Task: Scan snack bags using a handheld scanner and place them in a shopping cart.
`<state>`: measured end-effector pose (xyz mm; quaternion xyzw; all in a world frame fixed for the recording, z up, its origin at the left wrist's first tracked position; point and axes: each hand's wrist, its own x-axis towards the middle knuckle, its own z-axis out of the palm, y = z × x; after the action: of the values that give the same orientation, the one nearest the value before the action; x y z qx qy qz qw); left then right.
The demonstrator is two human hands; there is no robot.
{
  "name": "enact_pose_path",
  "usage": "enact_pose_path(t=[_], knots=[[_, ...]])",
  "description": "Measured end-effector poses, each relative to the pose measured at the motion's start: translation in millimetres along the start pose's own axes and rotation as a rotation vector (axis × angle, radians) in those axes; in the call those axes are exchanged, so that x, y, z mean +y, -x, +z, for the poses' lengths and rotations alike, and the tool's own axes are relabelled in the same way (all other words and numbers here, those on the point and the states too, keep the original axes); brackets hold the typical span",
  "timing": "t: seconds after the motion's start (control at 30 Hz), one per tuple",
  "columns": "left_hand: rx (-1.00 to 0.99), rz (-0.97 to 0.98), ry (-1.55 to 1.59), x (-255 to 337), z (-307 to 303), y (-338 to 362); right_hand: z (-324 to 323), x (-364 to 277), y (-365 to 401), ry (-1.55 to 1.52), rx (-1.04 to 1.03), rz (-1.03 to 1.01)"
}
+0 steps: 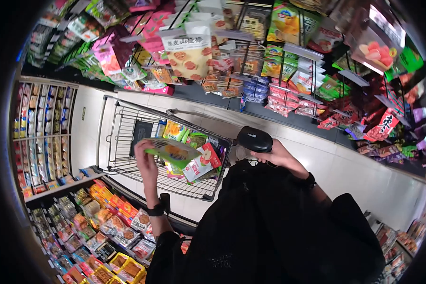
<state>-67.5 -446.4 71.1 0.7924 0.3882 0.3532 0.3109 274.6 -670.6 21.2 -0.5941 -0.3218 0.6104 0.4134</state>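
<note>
My left hand [146,163] is closed on the edge of a green snack bag [175,152], which hangs tilted above the wire shopping cart [208,196]. Under it in the cart, several packets lie heaped at the end nearer me, among them a red-and-white pouch with apple pictures [204,164] and a yellow-green bag [174,130]. A smooth black rounded case [254,139] is in my right hand [280,156], in front of my body and just right of the cart. My right fingers are partly hidden behind it. Each wrist wears a black band.
Hanging snack bags fill the long rack ahead, including a cream pouch [188,54]. A low display of packaged food [113,222] stands at lower left, and taller shelves [42,118] rise at far left. Pale tiled floor [350,168] runs to the right.
</note>
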Motion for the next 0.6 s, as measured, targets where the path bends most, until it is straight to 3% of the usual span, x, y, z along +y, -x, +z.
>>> enact_pose_path(t=[0.07,0.1,0.13,0.27,0.43,0.6], knots=[[-0.005,-0.028,0.203,30,-5,-16,-13,-15,14,-0.028,-0.020,-0.052],[-0.041,0.046,0.226,60,-3,-26,-19,-23,21,-0.037,-0.028,-0.098],[-0.028,-0.024,0.383,66,2,-32,-26,-34,30,-0.044,-0.036,-0.144],[-0.180,0.043,0.859,72,36,-50,-55,-53,58,-0.067,-0.075,-0.095],[-0.347,0.120,1.309,143,92,-65,-81,-51,91,-0.120,-0.080,-0.038],[-0.373,0.090,1.455,181,129,-56,-100,-40,119,-0.061,-0.186,-0.062]])
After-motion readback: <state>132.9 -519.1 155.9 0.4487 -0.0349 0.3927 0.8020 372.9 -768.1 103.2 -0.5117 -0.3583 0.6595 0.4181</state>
